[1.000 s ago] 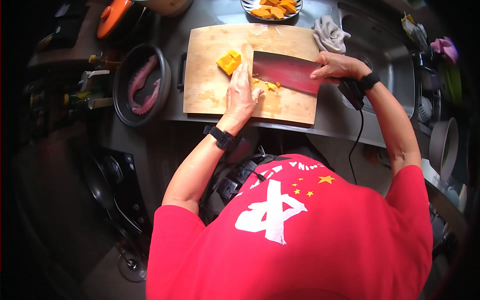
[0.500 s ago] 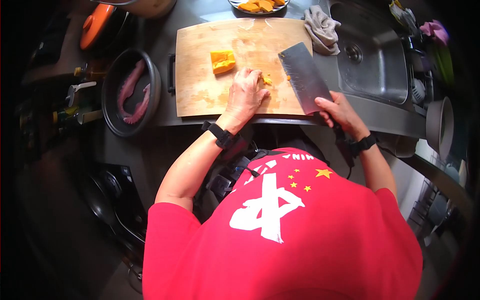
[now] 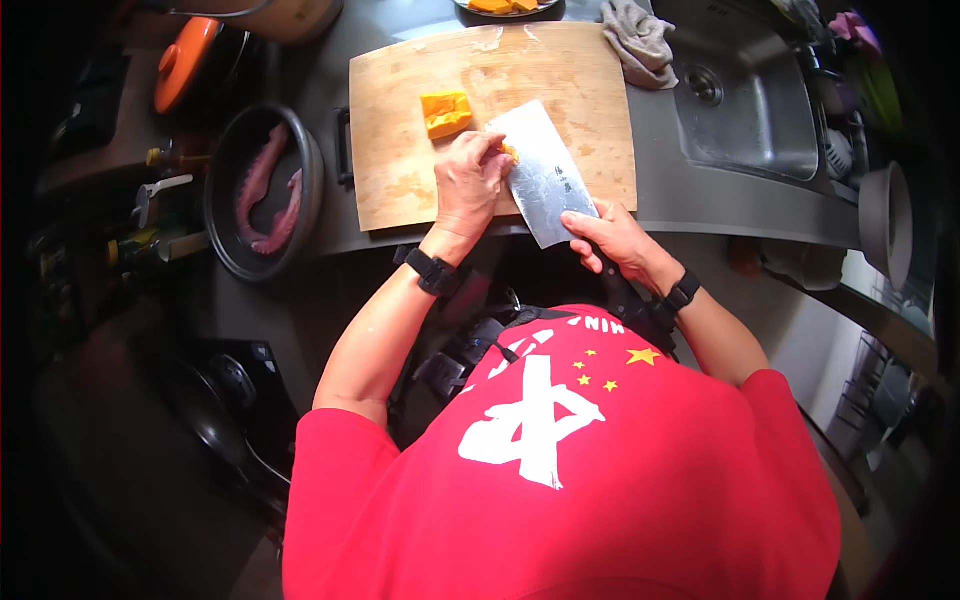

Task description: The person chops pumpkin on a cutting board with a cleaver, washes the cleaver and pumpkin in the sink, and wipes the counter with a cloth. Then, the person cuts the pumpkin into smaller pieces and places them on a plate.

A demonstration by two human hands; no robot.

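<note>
My right hand (image 3: 618,238) is wrapped round the handle of a cleaver (image 3: 548,172), whose broad blade lies tilted over the front part of the wooden cutting board (image 3: 395,180). The fingers of my left hand (image 3: 470,182) are pinched together at the blade's left edge. Small orange-yellow pumpkin scraps (image 3: 509,153) show at those fingertips, against the blade. Just beyond my left hand a thick chunk of pumpkin (image 3: 446,116) sits on the board, apart from the cleaver.
Left of the board stands a dark bowl (image 3: 216,205) holding a long pinkish piece of meat or seafood. A plate of cut pumpkin (image 3: 505,6) is at the back. To the right are a grey cloth (image 3: 638,45) and a metal sink (image 3: 750,110).
The cleaver has swung left and turned its bright, marked face up, its blade now at my left hand. My left fingers have closed on the scraps, shifting slightly left.
</note>
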